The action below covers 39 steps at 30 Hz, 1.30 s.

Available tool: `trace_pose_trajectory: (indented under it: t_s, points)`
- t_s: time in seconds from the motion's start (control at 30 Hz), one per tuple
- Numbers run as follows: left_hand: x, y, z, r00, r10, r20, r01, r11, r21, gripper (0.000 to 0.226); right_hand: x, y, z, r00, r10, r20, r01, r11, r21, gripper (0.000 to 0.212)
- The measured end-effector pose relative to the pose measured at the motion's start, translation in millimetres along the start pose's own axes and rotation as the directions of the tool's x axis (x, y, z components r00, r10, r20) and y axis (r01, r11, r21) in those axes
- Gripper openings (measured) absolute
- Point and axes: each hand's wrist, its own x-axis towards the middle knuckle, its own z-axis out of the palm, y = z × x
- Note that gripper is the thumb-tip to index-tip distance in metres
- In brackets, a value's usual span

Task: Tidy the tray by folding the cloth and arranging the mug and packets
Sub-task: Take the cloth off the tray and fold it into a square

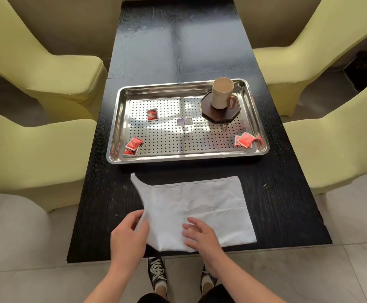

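Low in the frame's centre, the left hand (126, 239) pinched the lifted left edge of the white cloth (200, 206), while the right hand (200, 236) lay flat on it, fingers spread. That cloth was spread on the black table (287, 211) below the steel tray (187, 158). Inside the tray, the mug (220, 94) stood on a dark coaster (211, 112) at upper right; red packets (244, 139) lay scattered at the lower corners and left of centre.
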Motion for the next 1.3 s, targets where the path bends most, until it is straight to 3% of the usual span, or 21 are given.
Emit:
trace_pose_trajectory:
  t_s: [0.17, 0.27, 0.37, 0.43, 0.53, 0.73, 1.03, 1.3]
  points:
    - [-20, 30, 33, 0.962, 0.246, 0.117, -0.261, 0.955, 0.14, 0.024, 3, 2, -5, 0.999, 0.034, -0.003, -0.034, 0.999, -0.023, 0.042]
    - [-31, 38, 52, 0.924, 0.324, 0.203, -0.361, 0.915, 0.183, 0.028, 4, -8, -20, 0.999, 0.032, 0.013, -0.034, 0.987, 0.16, 0.039]
    - [-40, 44, 73, 0.894, 0.349, 0.281, -0.412, 0.887, 0.211, 0.03, 7, -30, -40, 0.998, 0.016, 0.061, -0.035, 0.946, 0.323, 0.058]
    - [-45, 49, 88, 0.868, 0.354, 0.349, -0.446, 0.864, 0.233, 0.031, 9, -49, -49, 1.0, -0.002, 0.0, 0.002, 0.973, 0.231, 0.047]
    - [-52, 59, 108, 0.8, 0.386, 0.46, -0.537, 0.802, 0.261, 0.034, 16, -69, -61, 0.974, -0.125, -0.191, 0.111, 0.99, -0.084, 0.01]
    - [-61, 73, 143, 0.74, 0.444, 0.506, -0.603, 0.77, 0.206, 0.037, 27, -90, -95, 0.909, -0.331, -0.252, 0.222, 0.898, -0.381, 0.016]
    - [-57, 79, 186, 0.717, 0.347, 0.604, -0.593, 0.76, 0.267, 0.041, 51, -86, -140, 0.899, -0.299, -0.32, 0.064, 0.812, -0.58, 0.009]
    - [-58, 73, 200, 0.699, 0.43, 0.571, -0.636, 0.739, 0.222, 0.036, 62, -88, -139, 0.878, -0.358, -0.319, 0.096, 0.782, -0.615, 0.011]
